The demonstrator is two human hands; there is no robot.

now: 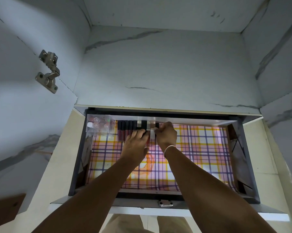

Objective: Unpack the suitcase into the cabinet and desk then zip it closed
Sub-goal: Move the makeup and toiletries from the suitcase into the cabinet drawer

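The right hand [166, 133] has its fingers curled over a small white tube [152, 134], pinching its upper end at the far edge of the drawer [249, 158]; the tube stands roughly in line with the row of lip-product tubes [126, 130] laid side by side against the drawer's back wall. The left hand [136, 143] lies just left of the right hand, fingers extended and fairly flat, fingertips pressing on the dark tubes at the right end of that row; it does not appear to be gripping any of them. A pale band [169, 147] circles the right wrist. The row runs leftward from the hands: dark caps toward the back wall, reddish bodies toward the front, with a few lighter, silvery caps among those nearest the hands. At the drawer's back left corner, touching the row's left end, sits a clear plastic box [99, 123] holding small round bottles, contents too small to identify. The drawer floor is covered by a plaid liner [200, 148] in pink, yellow and purple, with an orange mark near its centre beneath the forearms. The drawer is pulled out from a marble-patterned cabinet [158, 64], whose open compartment sits directly above it. A metal hinge [48, 71] is fixed on the cabinet's left side. A metal latch [165, 203] sits at the drawer's front edge
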